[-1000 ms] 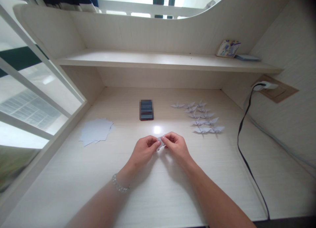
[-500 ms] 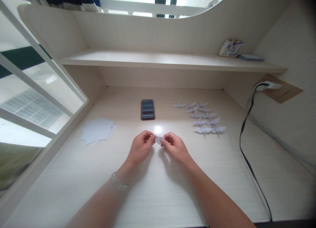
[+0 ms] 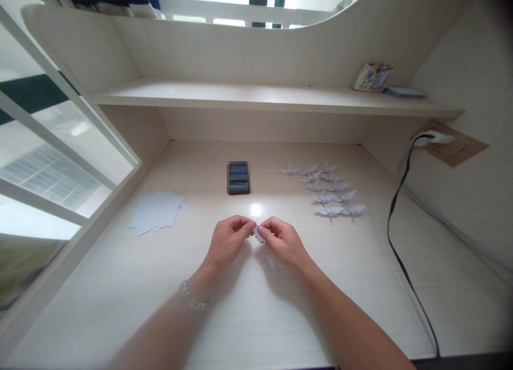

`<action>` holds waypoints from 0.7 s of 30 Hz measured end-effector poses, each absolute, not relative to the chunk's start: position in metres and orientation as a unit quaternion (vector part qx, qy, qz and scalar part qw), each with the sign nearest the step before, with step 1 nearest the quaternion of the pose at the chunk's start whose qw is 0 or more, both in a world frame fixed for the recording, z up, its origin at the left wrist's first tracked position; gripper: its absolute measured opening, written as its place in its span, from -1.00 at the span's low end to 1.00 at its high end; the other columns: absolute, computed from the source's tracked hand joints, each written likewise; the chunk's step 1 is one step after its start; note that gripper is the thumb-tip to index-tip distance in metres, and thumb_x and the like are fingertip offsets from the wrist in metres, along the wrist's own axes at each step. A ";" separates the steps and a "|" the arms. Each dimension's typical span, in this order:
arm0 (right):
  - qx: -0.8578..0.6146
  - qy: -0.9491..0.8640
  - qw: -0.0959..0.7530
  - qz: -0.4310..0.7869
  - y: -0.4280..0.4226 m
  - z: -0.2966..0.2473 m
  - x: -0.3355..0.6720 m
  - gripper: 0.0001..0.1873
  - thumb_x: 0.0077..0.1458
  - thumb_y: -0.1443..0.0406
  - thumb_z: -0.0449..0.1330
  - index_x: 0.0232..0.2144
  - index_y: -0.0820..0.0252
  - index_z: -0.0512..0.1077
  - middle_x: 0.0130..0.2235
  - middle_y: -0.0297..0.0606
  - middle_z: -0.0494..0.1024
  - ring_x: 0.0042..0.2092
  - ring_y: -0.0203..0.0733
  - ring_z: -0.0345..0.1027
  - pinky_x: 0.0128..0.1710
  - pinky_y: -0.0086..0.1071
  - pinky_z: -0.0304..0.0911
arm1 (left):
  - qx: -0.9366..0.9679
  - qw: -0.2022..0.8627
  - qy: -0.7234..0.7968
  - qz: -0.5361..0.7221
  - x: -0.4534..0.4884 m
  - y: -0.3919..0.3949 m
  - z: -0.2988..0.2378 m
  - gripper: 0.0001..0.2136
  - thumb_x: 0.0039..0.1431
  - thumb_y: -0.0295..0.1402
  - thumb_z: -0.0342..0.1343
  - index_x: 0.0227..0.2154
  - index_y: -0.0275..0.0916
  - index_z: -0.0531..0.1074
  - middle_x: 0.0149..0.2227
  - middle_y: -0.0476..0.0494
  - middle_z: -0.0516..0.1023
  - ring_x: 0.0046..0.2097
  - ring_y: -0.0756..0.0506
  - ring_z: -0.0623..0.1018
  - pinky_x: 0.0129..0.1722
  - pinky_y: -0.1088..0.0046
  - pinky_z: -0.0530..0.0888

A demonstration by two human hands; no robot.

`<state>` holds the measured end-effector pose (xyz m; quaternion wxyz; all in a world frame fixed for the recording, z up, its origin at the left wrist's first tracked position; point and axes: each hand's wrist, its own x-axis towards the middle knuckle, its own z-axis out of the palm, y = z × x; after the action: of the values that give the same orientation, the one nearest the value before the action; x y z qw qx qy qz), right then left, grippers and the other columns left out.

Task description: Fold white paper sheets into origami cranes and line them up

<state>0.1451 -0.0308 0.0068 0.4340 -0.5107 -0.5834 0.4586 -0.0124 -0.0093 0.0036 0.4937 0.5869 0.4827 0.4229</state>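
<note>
A small folded piece of white paper (image 3: 259,235) is pinched between my two hands over the middle of the desk. My left hand (image 3: 232,236) grips its left edge between thumb and fingers, and a beaded bracelet (image 3: 194,297) circles that wrist. From the other side my right hand (image 3: 282,239) pinches it, thumb on the near face. Fingers cover much of the paper. Several folded paper cranes (image 3: 331,199) stand in rows beyond my right hand. To the far left lies a loose pile of white paper sheets (image 3: 156,212).
A dark phone-like object (image 3: 238,178), its face pixelated, lies behind my hands. Along the right side a black cable (image 3: 395,242) runs from a wall socket (image 3: 451,143). Above the desk's back, a shelf (image 3: 240,95) holds a small patterned box (image 3: 372,77).
The paper has turned and dropped slightly, with less of it showing. My fingertips have come closer together around it. The view has shifted a little.
</note>
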 end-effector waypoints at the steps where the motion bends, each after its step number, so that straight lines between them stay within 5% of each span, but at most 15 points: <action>1: -0.512 -0.573 0.443 0.461 -0.031 0.007 0.145 -0.78 0.05 0.17 0.13 -0.48 0.19 0.43 -0.49 -0.32 0.45 -0.43 -0.26 0.28 -0.45 -0.41 0.15 | 0.583 0.506 0.474 0.424 -0.012 -0.009 0.003 -0.80 0.02 -0.22 0.15 -0.42 -0.26 0.51 -0.41 -0.12 0.56 -0.37 -0.06 0.48 -0.34 0.47 0.39; 13: -0.500 -0.559 0.436 0.498 -0.029 0.006 0.145 -0.75 0.02 0.16 0.16 -0.52 0.23 0.45 -0.50 -0.30 0.44 -0.44 -0.27 0.25 -0.44 -0.40 0.14 | 0.561 0.517 0.471 0.443 -0.010 -0.009 0.000 -0.79 0.01 -0.22 0.16 -0.52 -0.28 0.48 -0.53 -0.05 0.46 -0.46 0.00 0.40 -0.43 0.52 0.33; 21: -0.510 -0.506 0.461 0.521 -0.025 0.000 0.145 -0.72 0.02 0.13 0.17 -0.47 0.25 0.45 -0.49 -0.27 0.44 -0.47 -0.29 0.26 -0.49 -0.41 0.17 | 0.589 0.511 0.469 0.414 -0.008 -0.008 -0.006 -0.79 0.03 -0.21 0.14 -0.45 -0.29 0.46 -0.44 -0.10 0.51 -0.41 -0.02 0.45 -0.39 0.49 0.37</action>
<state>0.1449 -0.0250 0.0000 0.4607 -0.5104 -0.5057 0.5211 -0.0081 -0.0085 -0.0058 0.5111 0.5892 0.4692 0.4140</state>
